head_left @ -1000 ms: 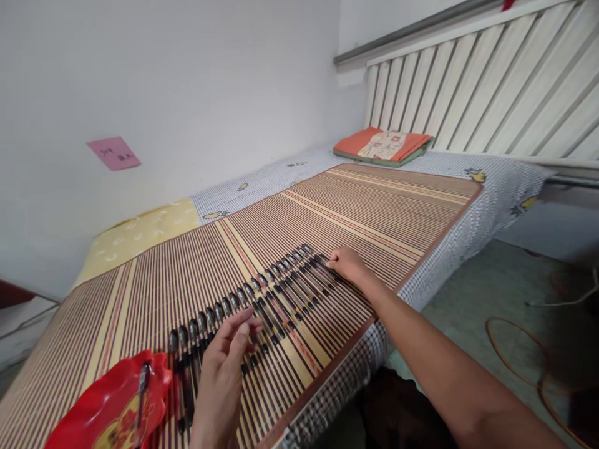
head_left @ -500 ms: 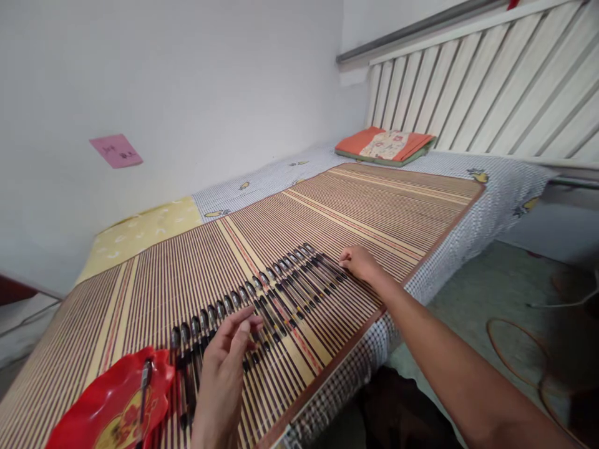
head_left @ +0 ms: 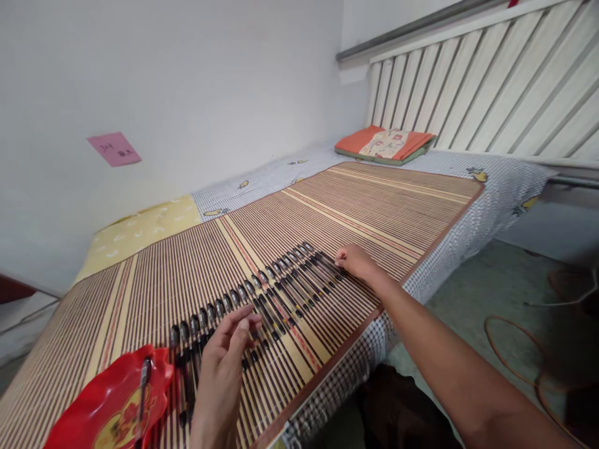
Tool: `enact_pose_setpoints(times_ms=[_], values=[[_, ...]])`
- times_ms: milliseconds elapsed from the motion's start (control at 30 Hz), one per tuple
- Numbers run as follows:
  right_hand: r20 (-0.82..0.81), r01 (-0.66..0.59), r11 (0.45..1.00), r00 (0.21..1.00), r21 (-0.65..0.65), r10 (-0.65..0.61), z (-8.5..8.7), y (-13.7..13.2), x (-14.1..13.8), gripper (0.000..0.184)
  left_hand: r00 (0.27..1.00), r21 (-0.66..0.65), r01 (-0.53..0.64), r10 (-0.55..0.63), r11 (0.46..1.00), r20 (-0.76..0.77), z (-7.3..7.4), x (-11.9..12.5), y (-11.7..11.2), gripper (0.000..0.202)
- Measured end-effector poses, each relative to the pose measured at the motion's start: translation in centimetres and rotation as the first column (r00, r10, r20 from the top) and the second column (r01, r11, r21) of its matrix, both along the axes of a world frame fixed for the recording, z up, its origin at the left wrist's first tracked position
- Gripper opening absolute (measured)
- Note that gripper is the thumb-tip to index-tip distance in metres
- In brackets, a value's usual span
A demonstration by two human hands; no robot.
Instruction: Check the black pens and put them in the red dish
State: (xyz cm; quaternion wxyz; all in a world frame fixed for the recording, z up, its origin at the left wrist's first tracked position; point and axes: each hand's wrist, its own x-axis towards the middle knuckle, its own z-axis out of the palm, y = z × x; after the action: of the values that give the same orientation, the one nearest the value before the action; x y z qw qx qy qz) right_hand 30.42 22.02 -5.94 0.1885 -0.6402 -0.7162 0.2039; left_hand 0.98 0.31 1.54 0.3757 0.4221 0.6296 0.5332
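Observation:
A long row of capped dark pens (head_left: 264, 308) lies side by side across the striped mat, with the clips along the far side. My left hand (head_left: 227, 352) is over the left half of the row, fingers partly stretched and thumb apart, holding nothing; it hides several pens. At the right end of the row, my right hand (head_left: 354, 260) has its fingers pinched together on the outermost pen (head_left: 333, 267), whose lower end is partly covered. One more pen (head_left: 143, 396) rests in a red scalloped plate (head_left: 93, 405) at the lower left.
The striped mat (head_left: 374, 206) covers the bed over a checked sheet (head_left: 510, 171). A folded orange cloth (head_left: 362, 143) lies by the white slatted headboard (head_left: 435, 87). A pink note (head_left: 115, 149) is on the wall. A cable (head_left: 510, 355) lies on the floor.
My right hand has shifted slightly left, with the pens at the right end now closer together. My left hand stays over the row almost unmoved.

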Motion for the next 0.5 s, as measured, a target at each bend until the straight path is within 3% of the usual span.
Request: enact_pose_setpoints(times_ms=[267, 500], values=[[0.001, -0.036, 0.999, 0.999, -0.014, 0.036, 0.24, 0.0, -0.05, 0.024, 1.0, 0.0, 0.003, -0.003, 1.0, 0.011, -0.17, -0.13, 0.03, 0.053], [0.007, -0.048, 0.998, 0.999, -0.037, 0.049, 0.39, -0.13, 0.01, 0.023, 0.999, -0.022, 0.034, -0.033, 0.999, 0.015, -0.19, -0.29, 0.14, 0.051]])
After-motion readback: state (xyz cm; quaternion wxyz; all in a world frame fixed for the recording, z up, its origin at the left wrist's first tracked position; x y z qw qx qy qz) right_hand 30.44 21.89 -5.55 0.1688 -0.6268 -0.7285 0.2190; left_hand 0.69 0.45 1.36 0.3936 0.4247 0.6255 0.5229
